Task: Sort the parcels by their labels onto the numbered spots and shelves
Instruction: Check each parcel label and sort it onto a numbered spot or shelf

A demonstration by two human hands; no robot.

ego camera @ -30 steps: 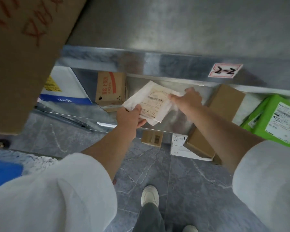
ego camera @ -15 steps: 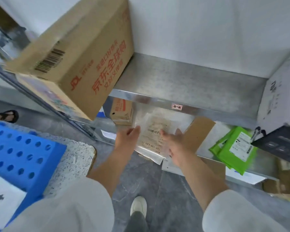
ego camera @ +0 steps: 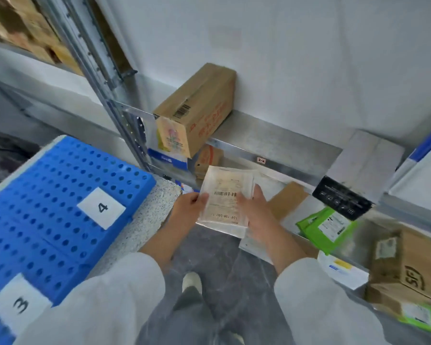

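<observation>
1. The pouch [ego camera: 224,202], a flat pale mailer with its barcode label face up, is held in the air in front of the racking. It sits below the 2-2 tag [ego camera: 261,160] on the front lip of the upper shelf [ego camera: 271,138] and rests on nothing.
2. The left grip [ego camera: 188,207] pinches the pouch's left edge, thumb on top and fingers out of sight beneath.
3. The right grip [ego camera: 255,212] holds the right edge, with its thumb lying across the label. Its other fingers are partly blurred.
4. My guess is that the pouch is light, thin and limp. Held by one corner it would likely droop and fold.
5. The film looks glossy, so a loose pinch could slide. I cannot tell whether the contents are fragile.
6. The best hold is probably the present one, on the two opposite long edges, which keeps it flat. A palm underneath would also serve. Moving the right thumb off the print would leave the label readable.
7. The label text is too smeared to read, so I cannot tell where the pouch belongs.
8. A box [ego camera: 197,113] stands at the left end of the upper shelf, with bare metal to its right.
9. The lower shelf [ego camera: 288,221] carries a flat carton [ego camera: 288,197] and green mailers [ego camera: 319,227].
10. To the left, a blue tray [ego camera: 47,185] on the speckled worktop [ego camera: 149,215] bears cards 4 [ego camera: 101,207] and 3 [ego camera: 19,306].
</observation>
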